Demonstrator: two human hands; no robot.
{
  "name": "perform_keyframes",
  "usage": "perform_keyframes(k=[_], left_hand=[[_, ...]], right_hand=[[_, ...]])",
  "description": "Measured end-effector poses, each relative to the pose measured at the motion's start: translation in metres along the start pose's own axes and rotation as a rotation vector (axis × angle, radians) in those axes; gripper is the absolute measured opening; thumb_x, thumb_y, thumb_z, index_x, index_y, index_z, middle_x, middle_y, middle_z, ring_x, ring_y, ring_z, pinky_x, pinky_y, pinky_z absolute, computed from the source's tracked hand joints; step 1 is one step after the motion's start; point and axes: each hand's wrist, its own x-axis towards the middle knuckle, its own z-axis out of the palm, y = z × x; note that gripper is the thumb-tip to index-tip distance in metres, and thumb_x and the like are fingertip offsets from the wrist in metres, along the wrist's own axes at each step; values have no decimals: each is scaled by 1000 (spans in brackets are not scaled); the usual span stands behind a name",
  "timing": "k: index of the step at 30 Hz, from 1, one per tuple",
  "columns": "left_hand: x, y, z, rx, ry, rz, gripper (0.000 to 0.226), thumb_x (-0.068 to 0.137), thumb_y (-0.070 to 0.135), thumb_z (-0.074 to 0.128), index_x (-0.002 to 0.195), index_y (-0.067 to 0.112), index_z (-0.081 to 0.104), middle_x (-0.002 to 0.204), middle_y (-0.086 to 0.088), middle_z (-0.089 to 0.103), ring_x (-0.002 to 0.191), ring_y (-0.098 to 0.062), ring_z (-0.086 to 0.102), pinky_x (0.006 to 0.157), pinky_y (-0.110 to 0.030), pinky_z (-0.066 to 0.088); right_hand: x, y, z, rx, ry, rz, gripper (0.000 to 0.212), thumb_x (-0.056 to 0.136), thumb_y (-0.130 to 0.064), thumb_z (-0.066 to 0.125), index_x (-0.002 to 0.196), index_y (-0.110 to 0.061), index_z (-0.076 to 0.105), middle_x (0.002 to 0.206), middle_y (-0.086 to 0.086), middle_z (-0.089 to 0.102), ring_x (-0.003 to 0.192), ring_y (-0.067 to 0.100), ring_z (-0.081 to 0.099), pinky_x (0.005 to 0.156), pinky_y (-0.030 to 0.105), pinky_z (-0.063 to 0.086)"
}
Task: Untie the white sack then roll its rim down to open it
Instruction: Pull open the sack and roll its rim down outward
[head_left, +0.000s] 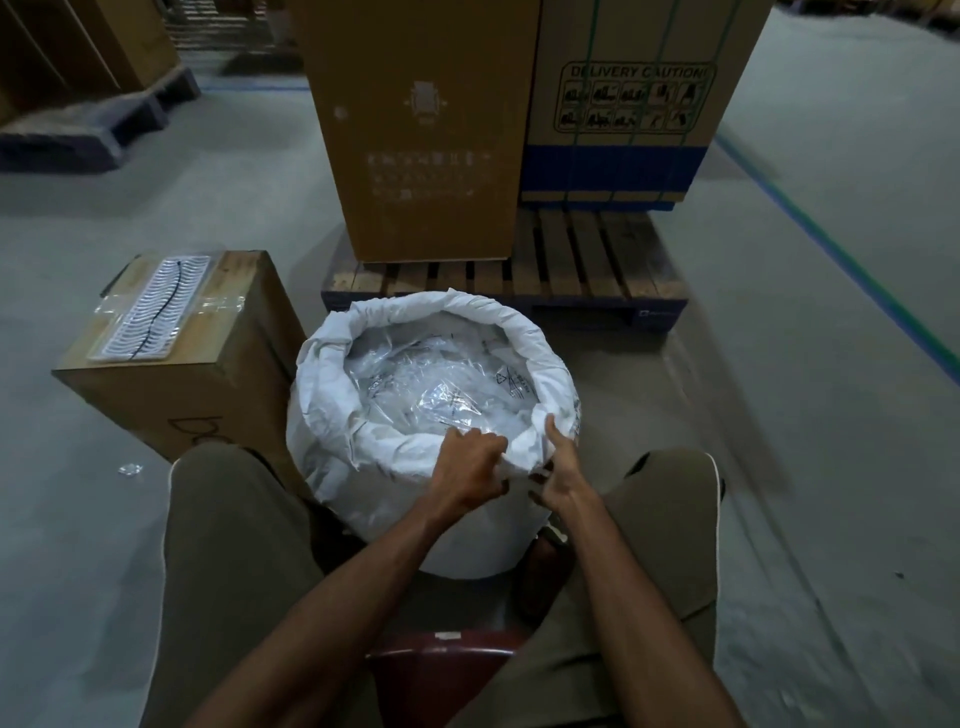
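White woven sack stood between my knees, mouth already open. My left hand gripped the rolled rim, fingers curled over it; right hand pinched the same rim just beside, likely to even the roll. Clear plastic packets lay beyond both fingertips.

You are sitting on a dark red stool with the white woven sack standing on the grey concrete floor between your knees. The sack's mouth is lying open, its rolled-down rim ringing a heap of clear plastic packets. Your left hand is gripping the near rim, fingers curled round the fold. Your right hand is pinching the same rim just beside it. A small brown cardboard box is touching the sack's left side. Two tall brown cartons are standing on a wooden pallet beyond.
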Motion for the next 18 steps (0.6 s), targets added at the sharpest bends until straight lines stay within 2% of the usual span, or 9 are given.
perform_keyframes(k=[2,4,8,10,11,13,14,16,18], left_hand=[[-8,6,13,131,10,124,32,64,37,82,82,19,62,80,0,67,82,-28,65,75,-40,43],[-15,6,22,182,34,231,36,59,35,85,79,18,61,76,-1,63,74,-28,62,69,-38,46],[-25,-15,16,-39,-52,253,50,61,47,76,96,14,59,88,-3,58,81,-29,58,73,-37,41],[-31,-23,4,-238,-98,189,56,64,46,76,109,14,66,98,-5,65,90,-28,62,78,-36,44],[-34,-27,0,-314,-110,148,57,66,43,78,115,14,69,105,-5,70,97,-27,64,83,-35,47],[-36,-32,-6,-396,-107,74,53,69,35,77,118,14,72,112,-4,73,105,-24,66,89,-33,48],[-36,-34,-10,-387,-97,58,50,68,33,75,114,14,73,109,-4,73,103,-25,66,88,-33,49],[-32,-39,-14,-228,-76,55,47,64,37,76,105,16,68,100,-2,69,95,-25,65,89,-35,46],[-29,-44,-15,-23,-105,33,49,60,42,77,102,21,60,94,5,68,87,-20,63,91,-36,39]], right_hand=[[8,18,-2,30,26,43,56,89,-60,68,121,-15,64,101,13,73,82,27,70,61,36,58],[41,39,-10,55,98,5,62,86,-49,76,131,-10,60,115,16,73,97,33,73,68,44,62],[142,76,-31,120,216,19,61,90,-47,68,133,-5,57,119,21,70,102,40,72,84,60,59],[125,74,-22,118,230,49,72,87,-59,65,132,-4,58,118,19,71,99,40,72,82,61,59],[95,66,-10,140,272,51,74,89,-61,62,134,-2,57,120,16,69,97,37,71,79,55,61],[52,54,6,198,218,35,57,104,-50,47,131,0,54,119,11,64,92,28,67,74,40,58],[24,45,15,245,206,44,51,106,-45,42,127,-1,58,116,12,65,93,29,66,75,39,57],[6,40,20,309,230,92,53,103,-43,38,122,-3,67,113,18,70,103,37,66,86,49,58],[-1,35,23,353,151,70,52,103,-38,30,119,-8,69,112,23,70,103,42,66,82,54,56]])
